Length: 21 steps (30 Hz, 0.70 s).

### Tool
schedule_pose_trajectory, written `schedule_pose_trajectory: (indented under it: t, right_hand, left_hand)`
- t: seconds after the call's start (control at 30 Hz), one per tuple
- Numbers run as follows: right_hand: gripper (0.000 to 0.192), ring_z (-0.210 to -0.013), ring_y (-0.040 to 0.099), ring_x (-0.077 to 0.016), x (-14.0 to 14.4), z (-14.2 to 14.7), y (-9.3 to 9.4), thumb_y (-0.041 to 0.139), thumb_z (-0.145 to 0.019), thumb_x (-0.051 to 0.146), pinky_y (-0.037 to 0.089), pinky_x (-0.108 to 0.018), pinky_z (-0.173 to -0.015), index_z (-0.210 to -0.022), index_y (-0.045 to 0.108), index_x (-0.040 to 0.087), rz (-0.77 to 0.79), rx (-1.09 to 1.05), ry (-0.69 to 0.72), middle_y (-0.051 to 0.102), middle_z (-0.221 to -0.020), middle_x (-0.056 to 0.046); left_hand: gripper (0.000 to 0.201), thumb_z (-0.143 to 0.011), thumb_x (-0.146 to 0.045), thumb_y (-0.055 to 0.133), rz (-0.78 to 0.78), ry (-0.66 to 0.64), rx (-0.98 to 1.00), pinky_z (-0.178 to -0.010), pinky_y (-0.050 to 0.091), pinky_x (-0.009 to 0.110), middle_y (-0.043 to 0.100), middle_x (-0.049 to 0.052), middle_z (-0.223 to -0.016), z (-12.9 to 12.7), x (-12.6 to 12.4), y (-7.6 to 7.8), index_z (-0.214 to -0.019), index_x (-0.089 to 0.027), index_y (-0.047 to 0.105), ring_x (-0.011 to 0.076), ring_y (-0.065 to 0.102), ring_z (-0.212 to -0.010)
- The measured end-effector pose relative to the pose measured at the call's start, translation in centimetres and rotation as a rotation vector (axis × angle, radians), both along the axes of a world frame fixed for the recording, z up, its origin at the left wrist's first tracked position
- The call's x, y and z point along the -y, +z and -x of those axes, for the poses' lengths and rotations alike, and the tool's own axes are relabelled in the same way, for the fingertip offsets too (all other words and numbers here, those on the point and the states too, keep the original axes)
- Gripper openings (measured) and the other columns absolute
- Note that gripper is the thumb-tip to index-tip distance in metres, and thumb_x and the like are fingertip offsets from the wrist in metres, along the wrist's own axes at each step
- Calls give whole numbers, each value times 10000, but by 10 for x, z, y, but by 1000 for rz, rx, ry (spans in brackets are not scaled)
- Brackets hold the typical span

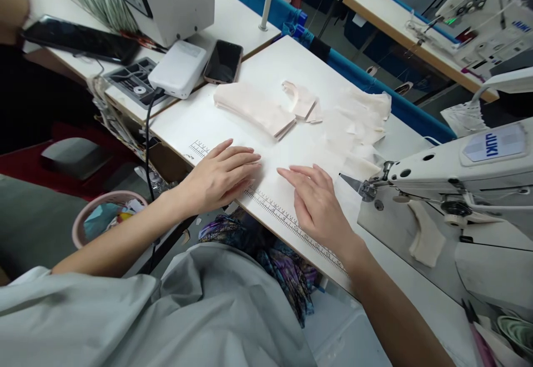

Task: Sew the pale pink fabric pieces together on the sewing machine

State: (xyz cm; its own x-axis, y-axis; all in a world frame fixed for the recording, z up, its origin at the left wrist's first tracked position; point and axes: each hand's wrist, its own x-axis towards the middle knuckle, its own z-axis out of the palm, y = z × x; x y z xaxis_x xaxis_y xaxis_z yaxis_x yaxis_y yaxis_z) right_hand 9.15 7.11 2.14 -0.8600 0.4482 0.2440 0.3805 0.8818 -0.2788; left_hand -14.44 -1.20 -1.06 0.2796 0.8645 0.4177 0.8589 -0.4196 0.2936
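The left hand (222, 175) is lying flat on the white worktop (266, 73), fingers stretched out together and gripping nothing, its palm pressing near the printed ruler strip (287, 220) along the front edge. The right hand (318, 209) is resting beside it, fingers spread and lightly curved, also gripping nothing; its fingertips seem to be touching a thin, pale fabric piece (350, 150), though white on white is making the cloth's edge hard to tell. That piece is lying between the hands and the needle area of the Juki sewing machine (458, 172). A folded stack of pale pink pieces (254, 109) and a smaller cut piece (302, 100) are sitting farther back, apart from both hands. A power bank (178, 69) and a phone (224, 61) are lying at the far left corner. Judging from this, smoothing is going best with flat palms, even pressure, and the fabric edge kept square to the ruler before it is nearing the presser foot.
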Motion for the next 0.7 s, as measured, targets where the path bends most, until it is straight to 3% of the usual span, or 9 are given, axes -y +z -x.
schedule_pose_trajectory:
  t: [0.1, 0.27, 0.47, 0.7]
  right_hand:
    - [599, -1365, 392, -205, -14, 16, -3, 340, -831, 22, 190, -492, -1179, -1407, 431, 158, 33, 34, 45, 595, -1332, -83]
    - [617, -1395, 344, -215, -27, 31, -10, 347, -814, 31, 139, -493, -1188, -1418, 418, 132, 1, 119, 97, 542, -1403, -77]
    - [595, -1361, 386, -218, -31, 33, -16, 369, -831, 30, 134, -485, -1185, -1413, 443, 133, -95, 157, 43, 591, -1350, -75]
    - [574, -1331, 425, -235, -30, 36, -16, 362, -839, 24, 159, -503, -1174, -1393, 478, 120, -84, 108, 27, 654, -1260, -80]
  left_hand:
    - [304, -970, -248, 466, -70, 23, -18, -1135, 337, 463, 627, 72, -1308, -16, 19, 1, -1232, -158, 592, 238, 533, -1255]
    - [399, -957, -289, 506, -42, 72, -78, -1187, 243, 476, 551, 50, -1404, -44, 45, -6, -1340, -176, 523, 268, 439, -1355]
    - [407, -974, -318, 472, -14, 126, -116, -1214, 164, 463, 523, 17, -1430, -50, 49, -11, -1356, -189, 520, 260, 450, -1344]
    - [410, -961, -305, 500, -14, 155, -108, -1214, 167, 457, 538, -4, -1417, -53, 49, -11, -1363, -226, 516, 256, 466, -1328]
